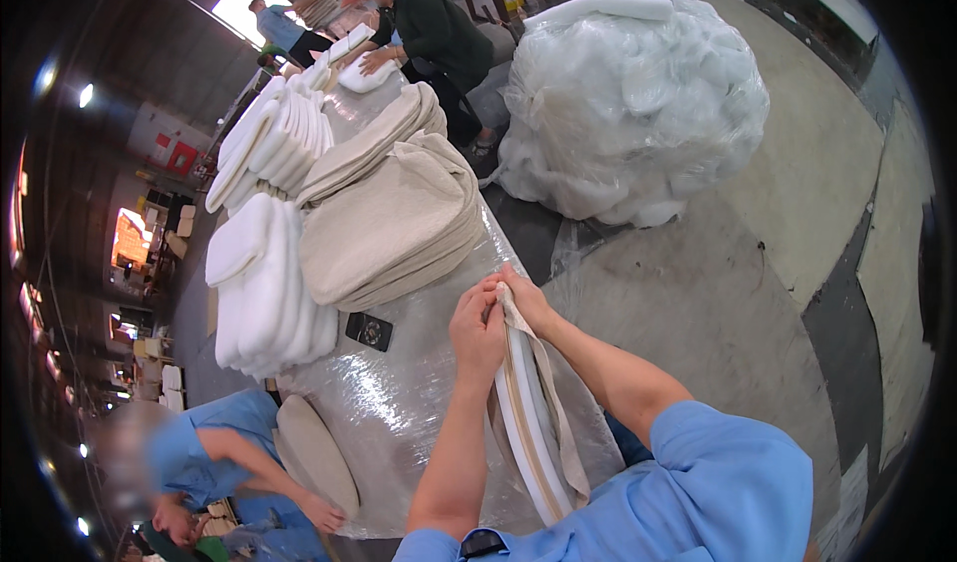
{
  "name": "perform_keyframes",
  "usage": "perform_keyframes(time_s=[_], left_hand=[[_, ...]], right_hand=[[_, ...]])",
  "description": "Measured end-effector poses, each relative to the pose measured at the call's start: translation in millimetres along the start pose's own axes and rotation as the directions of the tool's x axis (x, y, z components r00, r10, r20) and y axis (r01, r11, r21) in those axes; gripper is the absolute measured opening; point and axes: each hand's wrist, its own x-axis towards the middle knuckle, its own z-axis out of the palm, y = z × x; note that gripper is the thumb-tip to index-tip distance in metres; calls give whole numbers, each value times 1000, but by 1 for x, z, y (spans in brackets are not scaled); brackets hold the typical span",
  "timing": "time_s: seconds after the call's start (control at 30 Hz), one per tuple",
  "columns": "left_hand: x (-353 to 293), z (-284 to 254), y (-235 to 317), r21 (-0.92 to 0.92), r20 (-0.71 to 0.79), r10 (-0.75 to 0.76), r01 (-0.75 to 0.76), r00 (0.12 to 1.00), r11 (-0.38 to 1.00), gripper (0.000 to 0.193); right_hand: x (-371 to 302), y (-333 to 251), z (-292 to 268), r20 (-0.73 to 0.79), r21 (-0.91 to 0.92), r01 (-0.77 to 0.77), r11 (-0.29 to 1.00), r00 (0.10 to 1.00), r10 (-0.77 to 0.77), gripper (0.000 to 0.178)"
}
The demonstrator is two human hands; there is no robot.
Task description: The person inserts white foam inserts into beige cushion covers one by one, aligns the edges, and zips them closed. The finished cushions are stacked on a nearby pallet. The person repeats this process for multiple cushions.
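Observation:
A beige cushion cover (560,414) stands on its edge in front of me, its long side open. White padding (510,400) shows in the opening, and a tan zipper strip (525,430) runs lengthwise along it. At the far end of the cover, my left hand (478,325) is closed with bent fingers on the fabric edge. Close against it, my right hand (526,300) pinches the same end of the cover. The fingertips partly hide each other. Beyond my hands lies a stack of flat beige covers (389,238).
White pads (269,293) are piled left of the beige stack, near a small black device (370,331) on the plastic-covered table (399,412). A co-worker at left touches a beige cushion (316,449). A large plastic bag of white filling (638,103) stands on the floor. Others work farther back.

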Motion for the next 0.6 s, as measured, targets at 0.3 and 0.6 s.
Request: perform_keyframes(time_s=[0.3, 0.6], left_hand=[[-11, 14, -15, 18, -117, 17, -15, 993, 1000, 6], [-17, 18, -34, -124, -209, -45, 19, 977, 992, 11]], right_hand=[[24, -24, 1, 156, 154, -360, 920, 928, 337, 86], [29, -48, 27, 37, -673, 13, 740, 999, 16, 64]])
